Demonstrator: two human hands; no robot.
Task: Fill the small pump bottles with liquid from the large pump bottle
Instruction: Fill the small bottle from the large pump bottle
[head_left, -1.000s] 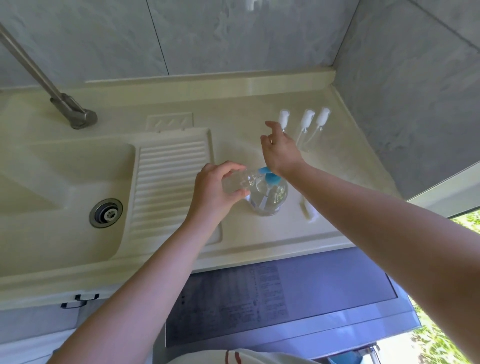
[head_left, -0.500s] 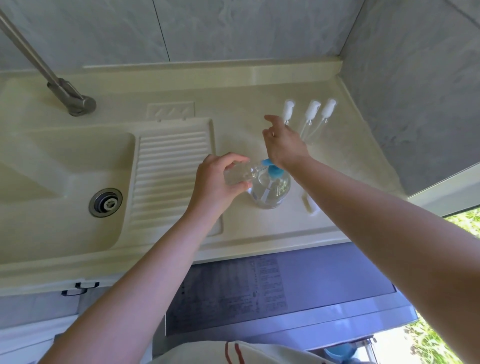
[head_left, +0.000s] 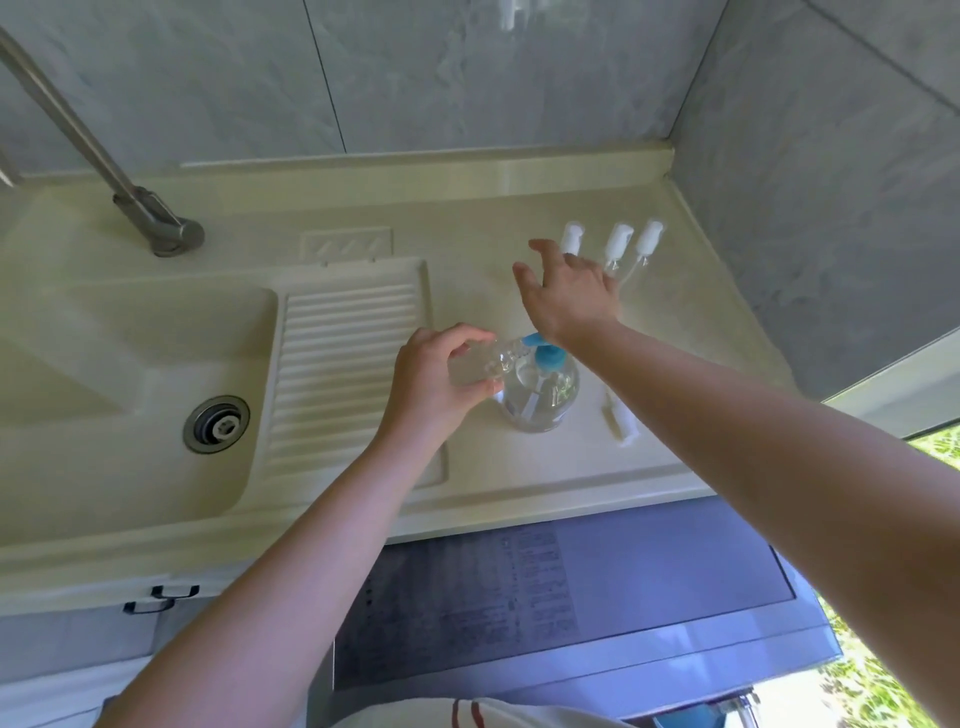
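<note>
Right now your left hand (head_left: 436, 387) grips a small clear bottle (head_left: 480, 366) tilted with its mouth at the blue spout of the large pump bottle (head_left: 540, 392) on the desk (head_left: 519, 467), placed to catch liquid. Your right hand (head_left: 569, 291), fingers spread and holding nothing, hovers beyond the pump head beside three white-capped small pump bottles (head_left: 613, 249) standing near the wall.

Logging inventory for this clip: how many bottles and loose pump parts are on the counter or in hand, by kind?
Large pump bottle with blue pump: 1
Small clear bottle without pump, held in the left hand: 1
Small bottles with white pumps, standing at the back: 3
Loose white pump lying on the counter: 1
Total: 6
</note>
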